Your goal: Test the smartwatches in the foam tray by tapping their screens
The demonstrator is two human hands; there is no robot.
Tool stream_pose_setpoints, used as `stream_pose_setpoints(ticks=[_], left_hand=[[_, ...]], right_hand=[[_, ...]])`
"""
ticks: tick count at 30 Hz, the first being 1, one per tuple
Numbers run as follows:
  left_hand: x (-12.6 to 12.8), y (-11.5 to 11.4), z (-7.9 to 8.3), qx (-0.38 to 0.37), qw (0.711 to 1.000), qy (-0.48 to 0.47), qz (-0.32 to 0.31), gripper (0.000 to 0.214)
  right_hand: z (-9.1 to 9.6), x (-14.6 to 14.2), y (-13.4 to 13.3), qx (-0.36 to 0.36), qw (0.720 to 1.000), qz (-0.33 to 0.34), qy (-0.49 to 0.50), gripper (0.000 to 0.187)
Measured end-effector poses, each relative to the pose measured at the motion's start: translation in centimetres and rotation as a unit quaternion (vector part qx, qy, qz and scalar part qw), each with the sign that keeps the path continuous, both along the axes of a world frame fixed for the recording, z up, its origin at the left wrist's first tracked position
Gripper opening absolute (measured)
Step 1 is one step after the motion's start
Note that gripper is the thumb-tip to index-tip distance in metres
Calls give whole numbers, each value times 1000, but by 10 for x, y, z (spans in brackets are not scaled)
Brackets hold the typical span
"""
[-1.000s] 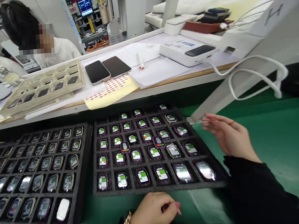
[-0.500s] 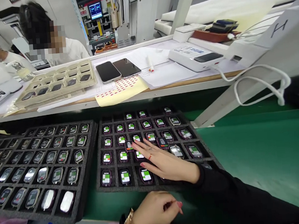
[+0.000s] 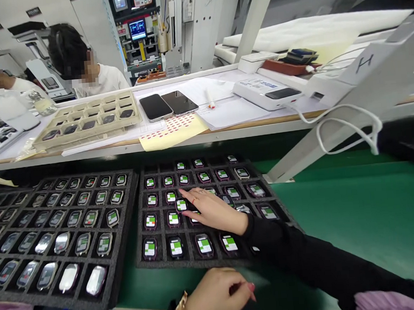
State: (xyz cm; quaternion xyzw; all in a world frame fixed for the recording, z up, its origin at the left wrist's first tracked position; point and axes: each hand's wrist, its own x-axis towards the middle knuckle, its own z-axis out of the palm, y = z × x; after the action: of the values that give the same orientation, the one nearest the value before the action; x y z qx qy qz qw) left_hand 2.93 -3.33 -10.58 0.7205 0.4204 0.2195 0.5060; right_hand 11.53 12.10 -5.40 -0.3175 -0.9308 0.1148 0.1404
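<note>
My right hand (image 3: 211,211) reaches over a black foam tray (image 3: 165,262) of smartwatches, fingers stretched out. Its fingertips are beside a smartwatch (image 3: 181,205) that rests on the dividers, its screen green and white. Whether they touch it I cannot tell. Another smartwatch with a dark screen (image 3: 227,200) lies partly behind the hand, near a wrapped watch (image 3: 243,209). Many watches in the cells show green and white screens. Below the tray's front edge, my left hand (image 3: 218,295) is loosely curled, with no object visible in it.
To the left stands a second foam tray (image 3: 111,277) of watches, mostly dim. The shelf (image 3: 120,149) above carries a beige plastic tray (image 3: 93,130), two phones, papers and a white device (image 3: 266,93) with a cable. A slanted post (image 3: 310,144) stands at right. Two people sit beyond.
The watch by my right fingertips has gone from a dark screen with text to a green-and-white one. My right hand has shifted slightly, its fingers drawn in; my left hand has barely moved.
</note>
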Motion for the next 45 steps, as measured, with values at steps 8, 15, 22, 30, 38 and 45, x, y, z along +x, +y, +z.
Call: stream_pose_setpoints(ticks=[8,15,22,30,38,45], left_hand=[[-3,0,1,4,1000,11,7,30],[-2,0,4,0,1000,20,6,32],[-1,-1,2,0,1000,24,6,32],[-1,-2,2,-1,1000,22,13,32],[-1,0,1,-4,999,31,22,32],[-1,-1,2,-8,999,41,23,34]], right_hand=[[-8,-26,15,-55,998,-10,37,44],[-7,-11,27,-147,979,-36,137,52],[6,53,97,-193,952,-140,190,53],[-19,103,149,-171,941,-254,146,37],[-28,88,173,-196,935,-287,74,27],[-15,87,173,-256,926,-276,26,25]])
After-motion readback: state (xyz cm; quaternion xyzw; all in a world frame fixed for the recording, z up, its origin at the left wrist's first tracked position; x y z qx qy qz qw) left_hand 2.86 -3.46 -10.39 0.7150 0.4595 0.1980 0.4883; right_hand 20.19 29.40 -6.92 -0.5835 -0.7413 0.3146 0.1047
